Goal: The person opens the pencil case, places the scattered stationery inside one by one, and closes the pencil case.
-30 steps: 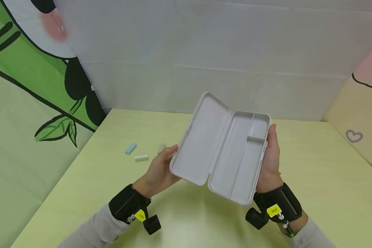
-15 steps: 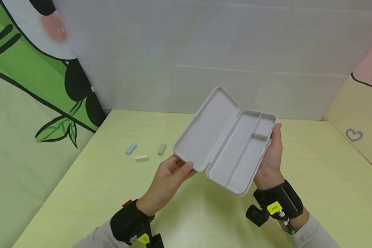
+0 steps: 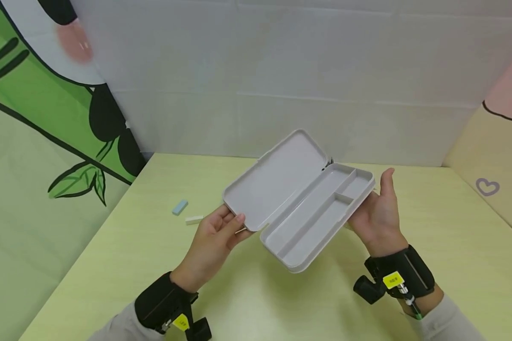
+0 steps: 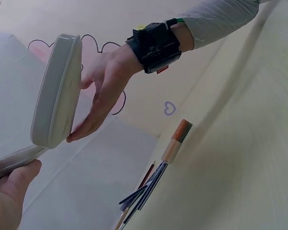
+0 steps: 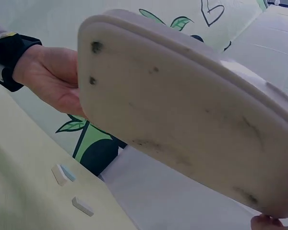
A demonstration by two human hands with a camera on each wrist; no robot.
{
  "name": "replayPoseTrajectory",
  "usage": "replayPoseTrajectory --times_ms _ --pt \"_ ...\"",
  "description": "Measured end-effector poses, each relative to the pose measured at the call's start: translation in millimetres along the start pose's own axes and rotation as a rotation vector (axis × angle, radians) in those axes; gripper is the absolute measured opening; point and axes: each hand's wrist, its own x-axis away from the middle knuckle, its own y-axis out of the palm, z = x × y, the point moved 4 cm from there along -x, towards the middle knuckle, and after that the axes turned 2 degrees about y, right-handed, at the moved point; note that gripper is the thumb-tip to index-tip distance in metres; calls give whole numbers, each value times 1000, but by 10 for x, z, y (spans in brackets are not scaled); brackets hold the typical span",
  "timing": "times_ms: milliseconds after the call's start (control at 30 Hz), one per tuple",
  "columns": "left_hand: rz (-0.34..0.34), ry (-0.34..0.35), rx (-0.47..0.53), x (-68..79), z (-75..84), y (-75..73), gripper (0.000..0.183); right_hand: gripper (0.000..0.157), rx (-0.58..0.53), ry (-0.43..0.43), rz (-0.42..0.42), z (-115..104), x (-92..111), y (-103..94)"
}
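A white pencil case (image 3: pixel 300 237) hangs open above the table, tilted, its lid to the left and its divided base to the right. The compartments hold nothing. My left hand (image 3: pixel 211 241) pinches the near left corner of the lid, thumb on the inner face and fingers beneath. My right hand (image 3: pixel 379 222) is at the right side of the base, thumb raised away from it; in the left wrist view its straight fingers reach the underside. Dark smudges mark the case's bottom (image 5: pixel 182 115) in the right wrist view.
On the pale table lie a blue eraser (image 3: pixel 180 207), a white eraser (image 3: pixel 194 220) and a grey one (image 5: pixel 82 206), hidden in the head view. Several pencils (image 4: pixel 144 189) and an orange, dark and pale block (image 4: pixel 176 141) lie behind the case. A pale wall stands behind.
The case has swung lower and flatter, moving left lately. My left hand has shifted its grip to the lid's near corner. My right thumb has come away from the base's side.
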Motion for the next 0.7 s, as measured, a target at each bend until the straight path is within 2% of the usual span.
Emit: replayPoseTrajectory --times_ms 167,233,333,400,600,700 --pt "10 -32 -26 47 5 -70 54 78 -193 120 -99 -68 -20 -68" --pt "10 -43 -29 70 0 -95 54 72 -221 171 -166 -73 -21 -70" --pt "9 -43 -35 99 4 -143 54 66 -192 229 -269 -59 -10 -49" --pt "10 -38 -38 110 15 -181 54 59 -130 257 -298 -43 -1 -46" --pt "21 -55 -32 143 26 -239 55 47 254 378 -238 47 38 -60" --pt "11 -55 -31 167 8 -242 54 46 381 466 -215 97 88 -55"
